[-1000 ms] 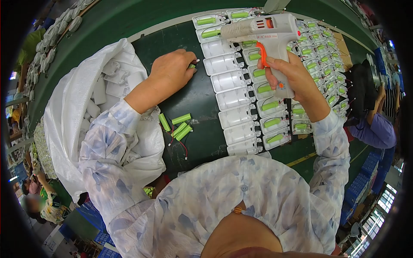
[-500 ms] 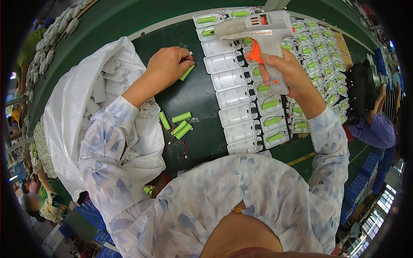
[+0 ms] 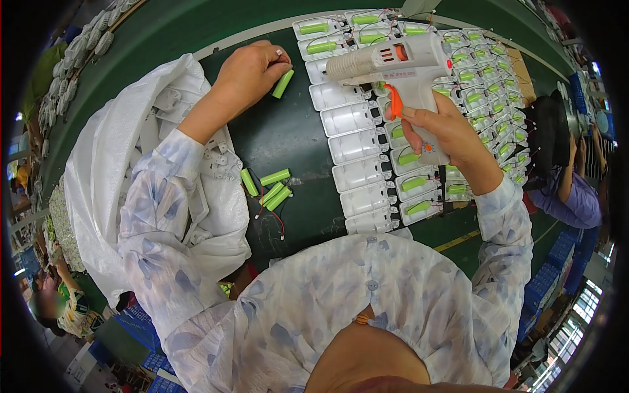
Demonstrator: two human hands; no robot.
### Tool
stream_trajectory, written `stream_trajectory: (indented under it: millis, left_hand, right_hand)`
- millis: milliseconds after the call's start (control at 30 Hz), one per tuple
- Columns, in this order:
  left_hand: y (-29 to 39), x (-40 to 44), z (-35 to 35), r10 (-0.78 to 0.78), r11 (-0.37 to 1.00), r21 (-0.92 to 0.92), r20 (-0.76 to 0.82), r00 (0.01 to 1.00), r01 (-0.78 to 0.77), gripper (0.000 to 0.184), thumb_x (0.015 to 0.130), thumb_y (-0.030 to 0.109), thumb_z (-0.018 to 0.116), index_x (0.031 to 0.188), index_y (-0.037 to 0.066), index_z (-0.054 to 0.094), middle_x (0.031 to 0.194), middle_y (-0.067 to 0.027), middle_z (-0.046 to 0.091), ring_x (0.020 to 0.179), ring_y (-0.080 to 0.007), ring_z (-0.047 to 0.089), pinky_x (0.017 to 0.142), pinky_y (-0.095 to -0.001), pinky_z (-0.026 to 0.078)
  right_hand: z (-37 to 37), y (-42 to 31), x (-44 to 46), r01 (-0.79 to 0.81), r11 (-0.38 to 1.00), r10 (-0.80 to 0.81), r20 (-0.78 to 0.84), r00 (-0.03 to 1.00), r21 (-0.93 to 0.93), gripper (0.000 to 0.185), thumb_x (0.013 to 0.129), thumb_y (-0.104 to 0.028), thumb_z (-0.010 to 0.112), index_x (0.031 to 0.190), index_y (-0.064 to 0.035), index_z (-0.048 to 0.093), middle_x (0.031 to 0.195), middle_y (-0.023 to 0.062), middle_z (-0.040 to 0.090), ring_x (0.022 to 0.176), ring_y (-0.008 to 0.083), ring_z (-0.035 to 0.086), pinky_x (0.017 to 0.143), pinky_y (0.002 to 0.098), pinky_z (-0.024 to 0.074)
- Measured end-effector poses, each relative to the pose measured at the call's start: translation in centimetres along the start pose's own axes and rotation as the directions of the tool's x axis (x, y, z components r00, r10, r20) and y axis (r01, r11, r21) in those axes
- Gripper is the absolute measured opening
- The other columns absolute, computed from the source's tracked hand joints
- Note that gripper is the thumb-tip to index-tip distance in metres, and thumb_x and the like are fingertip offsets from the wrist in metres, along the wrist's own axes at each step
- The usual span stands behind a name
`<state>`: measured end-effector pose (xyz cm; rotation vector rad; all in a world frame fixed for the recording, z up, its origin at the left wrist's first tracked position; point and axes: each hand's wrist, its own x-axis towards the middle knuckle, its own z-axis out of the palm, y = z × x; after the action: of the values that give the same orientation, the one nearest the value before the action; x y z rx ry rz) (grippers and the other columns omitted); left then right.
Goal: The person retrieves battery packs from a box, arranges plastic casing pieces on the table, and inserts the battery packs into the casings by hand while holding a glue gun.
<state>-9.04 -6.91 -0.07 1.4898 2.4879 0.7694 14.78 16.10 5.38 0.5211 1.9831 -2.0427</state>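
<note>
My left hand (image 3: 250,73) is closed in a pinch over the dark green table (image 3: 288,141). A green cylindrical battery (image 3: 283,84) sticks out below its thumb, and a small white connector shows at the fingertips. In my right hand (image 3: 449,128) is a white glue gun (image 3: 419,72) with an orange trigger, its nozzle pointing left over the column of white plastic housings (image 3: 350,121). A finger lies at the trigger. The upper housings hold green batteries (image 3: 321,48); those lower in the left column show bare interiors.
A white woven sack (image 3: 98,177) full of white plastic parts stands at left. Several loose green batteries (image 3: 275,195) with wires lie near the table's front. More battery-filled housings (image 3: 488,92) spread rightward. A person in a purple top (image 3: 573,196) sits at far right.
My left hand has moved slightly up and left, with the battery. The glue gun has shifted a little down and right, uncovering the battery in the second housing from the top.
</note>
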Motion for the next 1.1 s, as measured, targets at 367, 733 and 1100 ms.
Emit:
stream_trajectory:
  millis: [367, 733, 1100]
  left_hand:
    - [2.0, 3.9, 2.1, 0.331, 0.935, 0.194, -0.178, 0.927, -0.297, 0.009, 0.085, 0.013, 0.069, 0.091, 0.008, 0.072, 0.092, -0.0074, 0.059, 0.087, -0.0273, 0.062, 0.074, -0.0391, 0.051]
    - [3.2, 6.4, 4.8, 0.498, 0.831, 0.322, -0.067, 0.864, -0.454, 0.01, 0.076, 0.013, 0.075, 0.086, 0.011, 0.073, 0.091, -0.0055, 0.057, 0.092, -0.0246, 0.058, 0.077, -0.0372, 0.051]
    - [3.2, 5.7, 2.4, 0.418, 0.896, 0.248, -0.187, 0.889, -0.369, 0.008, 0.078, 0.01, 0.072, 0.086, 0.01, 0.071, 0.092, -0.0073, 0.059, 0.095, -0.0278, 0.058, 0.08, -0.0379, 0.05]
  right_hand:
    - [-0.9, 0.7, -0.9, -0.016, 1.0, 0.016, -0.036, 0.999, -0.001, 0.027, 0.093, -0.025, 0.059, 0.104, -0.0005, 0.06, 0.069, 0.0053, 0.059, 0.052, 0.0101, 0.053, 0.051, 0.0252, 0.0413]
    - [-0.6, 1.7, -2.1, 0.062, 0.992, -0.053, -0.08, 0.995, 0.113, 0.033, 0.093, -0.026, 0.06, 0.114, -0.0004, 0.058, 0.069, 0.0056, 0.059, 0.055, 0.0123, 0.054, 0.051, 0.0262, 0.0427]
    - [-0.6, 1.6, -2.4, 0.057, 0.993, -0.048, -0.085, 0.995, 0.105, 0.029, 0.095, -0.027, 0.059, 0.111, -0.0026, 0.059, 0.066, 0.0036, 0.058, 0.054, 0.0108, 0.053, 0.051, 0.0252, 0.0415]
